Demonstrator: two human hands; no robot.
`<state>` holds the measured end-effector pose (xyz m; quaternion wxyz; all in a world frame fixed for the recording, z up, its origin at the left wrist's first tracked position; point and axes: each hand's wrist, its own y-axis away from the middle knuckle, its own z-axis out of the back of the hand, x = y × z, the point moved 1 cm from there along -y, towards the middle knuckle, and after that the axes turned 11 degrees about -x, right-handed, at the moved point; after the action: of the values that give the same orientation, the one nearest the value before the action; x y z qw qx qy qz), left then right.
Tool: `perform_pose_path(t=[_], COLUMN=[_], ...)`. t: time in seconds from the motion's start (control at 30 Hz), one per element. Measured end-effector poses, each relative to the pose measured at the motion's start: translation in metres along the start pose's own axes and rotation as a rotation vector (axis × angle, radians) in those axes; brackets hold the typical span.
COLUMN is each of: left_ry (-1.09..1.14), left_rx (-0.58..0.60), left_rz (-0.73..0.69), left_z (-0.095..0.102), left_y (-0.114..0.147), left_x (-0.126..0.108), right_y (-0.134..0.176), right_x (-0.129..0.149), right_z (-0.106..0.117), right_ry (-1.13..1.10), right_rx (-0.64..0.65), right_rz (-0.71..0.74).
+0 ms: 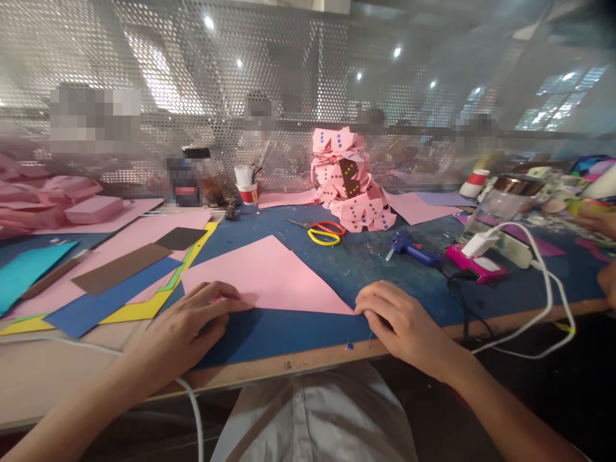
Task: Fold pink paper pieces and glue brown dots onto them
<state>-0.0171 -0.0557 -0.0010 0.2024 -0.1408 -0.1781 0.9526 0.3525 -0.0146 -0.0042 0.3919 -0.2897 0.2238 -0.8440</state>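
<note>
A folded sheet of pink paper lies on the blue table mat, with a peak at its far side and a sharp corner at the right. My left hand is at its near edge, thumb and fingers closed on the paper. At the right corner, my right hand pinches the tip between thumb and fingers. Beyond the sheet rest scissors with one red and one yellow handle loop. A blue glue gun lies to the right of them.
A pile of dotted pink paper pieces stands at the back. Coloured sheets lie at left. On the right are a pink power strip, a white cable and a glass jar. Another person's hand shows at far right.
</note>
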Motion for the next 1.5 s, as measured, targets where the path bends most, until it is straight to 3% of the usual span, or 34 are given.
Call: perform_pose_path(t=[0.17, 0.3, 0.4, 0.53, 1.03, 1.5], left_ry=[0.017, 0.103, 0.097, 0.115, 0.304, 0.214], left_rx=[-0.064, -0.136, -0.122, -0.108, -0.023, -0.02], left_rz=[0.044, 0.087, 0.116, 0.157, 0.147, 0.149], left_z=[-0.007, -0.023, -0.035, -0.04, -0.025, -0.019], left_y=[-0.023, -0.043, -0.051, -0.052, -0.048, -0.042], left_x=[-0.021, -0.04, -0.045, -0.042, -0.03, -0.014], right_y=[-0.01, -0.014, -0.013, -0.011, -0.011, -0.009], right_x=[0.015, 0.017, 0.016, 0.016, 0.016, 0.013], right_z=[-0.01, -0.016, -0.015, -0.013, -0.016, -0.019], right_ry=[-0.017, -0.009, -0.013, -0.022, -0.036, -0.054], right_rx=[0.009, 0.08, 0.099, 0.113, 0.073, 0.077], right_rz=[0.015, 0.027, 0.003, -0.012, -0.01, -0.013])
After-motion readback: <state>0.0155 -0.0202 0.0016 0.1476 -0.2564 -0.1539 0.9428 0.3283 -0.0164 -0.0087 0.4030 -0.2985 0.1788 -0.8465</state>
